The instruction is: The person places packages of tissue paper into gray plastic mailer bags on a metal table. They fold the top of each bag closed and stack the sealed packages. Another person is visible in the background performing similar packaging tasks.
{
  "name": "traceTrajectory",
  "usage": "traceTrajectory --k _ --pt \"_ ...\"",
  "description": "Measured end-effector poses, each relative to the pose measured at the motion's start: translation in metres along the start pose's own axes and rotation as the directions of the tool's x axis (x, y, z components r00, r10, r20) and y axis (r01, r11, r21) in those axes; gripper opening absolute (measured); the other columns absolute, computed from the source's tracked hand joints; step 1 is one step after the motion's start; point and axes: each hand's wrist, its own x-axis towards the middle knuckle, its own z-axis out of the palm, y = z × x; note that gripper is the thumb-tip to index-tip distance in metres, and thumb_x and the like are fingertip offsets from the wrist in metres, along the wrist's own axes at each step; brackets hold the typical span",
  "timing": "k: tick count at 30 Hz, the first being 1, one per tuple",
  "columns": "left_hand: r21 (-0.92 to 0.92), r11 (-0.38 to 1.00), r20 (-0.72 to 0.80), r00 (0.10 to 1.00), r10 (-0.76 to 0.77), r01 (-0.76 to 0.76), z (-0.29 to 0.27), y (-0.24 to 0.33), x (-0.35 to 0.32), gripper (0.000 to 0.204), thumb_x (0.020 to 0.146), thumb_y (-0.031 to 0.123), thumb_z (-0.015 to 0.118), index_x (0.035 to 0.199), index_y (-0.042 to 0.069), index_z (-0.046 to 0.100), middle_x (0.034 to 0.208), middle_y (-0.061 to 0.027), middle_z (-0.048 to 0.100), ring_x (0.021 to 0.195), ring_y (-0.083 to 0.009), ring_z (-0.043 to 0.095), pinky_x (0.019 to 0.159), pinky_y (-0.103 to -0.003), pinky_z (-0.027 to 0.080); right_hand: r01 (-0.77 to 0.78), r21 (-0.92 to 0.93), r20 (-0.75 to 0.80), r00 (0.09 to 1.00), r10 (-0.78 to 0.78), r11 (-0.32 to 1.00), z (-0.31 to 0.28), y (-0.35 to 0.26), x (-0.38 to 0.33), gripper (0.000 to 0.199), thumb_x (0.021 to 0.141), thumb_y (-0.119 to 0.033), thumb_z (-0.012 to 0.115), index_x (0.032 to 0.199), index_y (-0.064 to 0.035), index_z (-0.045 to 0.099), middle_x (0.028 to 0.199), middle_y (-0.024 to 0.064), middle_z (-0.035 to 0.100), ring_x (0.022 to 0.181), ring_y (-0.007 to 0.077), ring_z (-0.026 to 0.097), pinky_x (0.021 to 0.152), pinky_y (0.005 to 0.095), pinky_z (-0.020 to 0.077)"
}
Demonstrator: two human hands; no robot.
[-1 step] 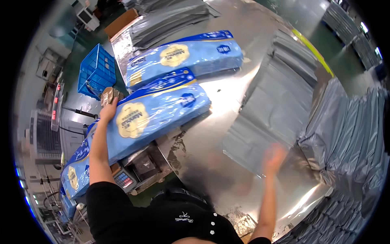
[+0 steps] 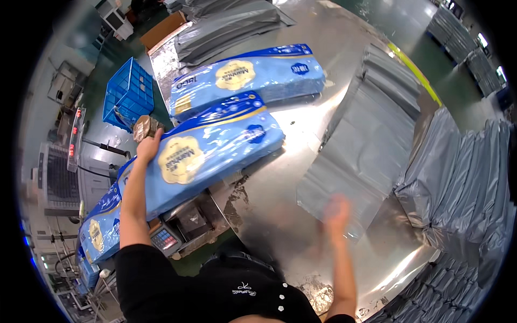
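Note:
My left hand (image 2: 148, 146) is closed at the left end of a long blue plastic-wrapped pack (image 2: 215, 153) with a cream flower-shaped label. The hand hides part of that end. Just beyond my fingers is a small brown block-like thing (image 2: 144, 128). Behind the near pack, a similar blue pack (image 2: 269, 81) lies flat on the metal table (image 2: 269, 215). On the right, my right hand (image 2: 337, 211) is over the near end of a pile of grey plastic mailing bags (image 2: 366, 145). Motion smears its fingers, so its grip is unclear.
More blue packs (image 2: 97, 237) sit at the lower left, by a scale with a keypad (image 2: 166, 240). A blue crate (image 2: 129, 91) stands past the table's left edge. Grey bags are stacked at the back (image 2: 231, 29) and hang in bundles at the right (image 2: 458, 177).
My right hand has swept left across the near end of the grey bags. My left hand and the near blue pack have shifted slightly to the right.

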Motion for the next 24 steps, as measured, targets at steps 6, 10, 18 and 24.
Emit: traceTrajectory --k 6,10,18,24 --pt "-0.113 0.990 -0.180 0.982 0.058 -0.079 -0.028 0.068 -0.089 0.072 0.091 0.056 0.039 0.068 -0.005 0.067 0.073 -0.0282 0.063 0.074 -0.0439 0.063 0.071 -0.049 0.049 -0.438 0.830 0.460 0.888 0.021 0.344 0.214 -0.209 -0.104 0.055 0.094 -0.031 0.054 0.134 0.0036 0.041 0.131 0.0153 0.049 0.118 0.0236 0.046 0.098 0.0343 0.0388" --pt "-0.350 0.883 -0.254 0.939 0.233 -0.314 -0.046 0.110 -0.159 0.059 0.090 0.047 0.048 0.059 0.000 0.065 0.058 -0.0228 0.057 0.057 -0.0408 0.058 0.057 -0.050 0.044 -0.677 0.713 0.700 0.675 0.233 -0.181 0.180 -0.220 -0.067 0.056 0.095 -0.041 0.044 0.134 -0.0005 0.041 0.127 0.0137 0.053 0.114 0.0272 0.053 0.100 0.0392 0.0402" --pt "-0.845 0.371 -0.001 0.695 0.719 -0.385 -0.014 0.223 -0.255 0.049 0.093 0.038 0.049 0.067 -0.002 0.061 0.061 -0.0211 0.058 0.057 -0.0385 0.056 0.055 -0.045 0.042 -0.342 0.880 0.099 0.809 0.579 0.329 -0.091 -0.120 -0.056 0.069 0.075 -0.019 0.065 0.134 0.0044 0.037 0.125 0.0172 0.052 0.111 0.0304 0.054 0.095 0.0403 0.0447" --pt "-0.747 0.143 -0.341 0.559 0.756 -0.649 0.044 0.306 -0.260 0.018 0.083 0.021 0.062 0.086 0.004 0.065 0.083 -0.0112 0.063 0.072 -0.0281 0.059 0.067 -0.038 0.048 -0.519 0.299 -0.160 0.800 0.578 0.801 -0.278 -0.172 -0.144 0.113 0.064 -0.039 0.078 0.147 0.0019 0.014 0.135 0.0229 0.043 0.120 0.0322 0.048 0.101 0.0353 0.0361"
